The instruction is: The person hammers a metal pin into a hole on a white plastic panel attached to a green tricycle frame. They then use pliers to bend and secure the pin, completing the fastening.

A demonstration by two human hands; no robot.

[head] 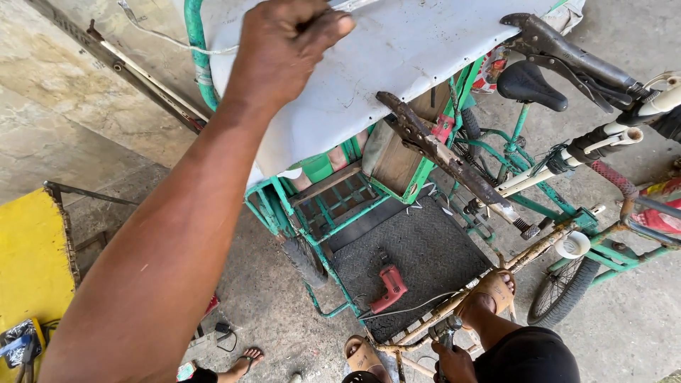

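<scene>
My left hand (pixel 284 46) reaches far up and grips the top edge of a white roof sheet (pixel 397 50) over a green-framed sidecar (pixel 323 213). Its thumb lies on the sheet and its fingers curl out of sight behind the edge. Low in the view, my right hand (pixel 454 363) is closed around a small dark tool (pixel 447 332) next to a rusty frame tube (pixel 440 312). My sandalled feet (pixel 493 291) rest on that tube. A red power drill (pixel 389 287) lies on the black floor mat (pixel 418 248) with its cord trailing.
A rusty flat bar (pixel 447 159) slants under the roof. A bicycle with a black saddle (pixel 530 84) and a wheel (pixel 564 291) joins the sidecar on the right. A yellow table (pixel 28 262) stands at left. Another person's foot (pixel 245 354) is on the concrete.
</scene>
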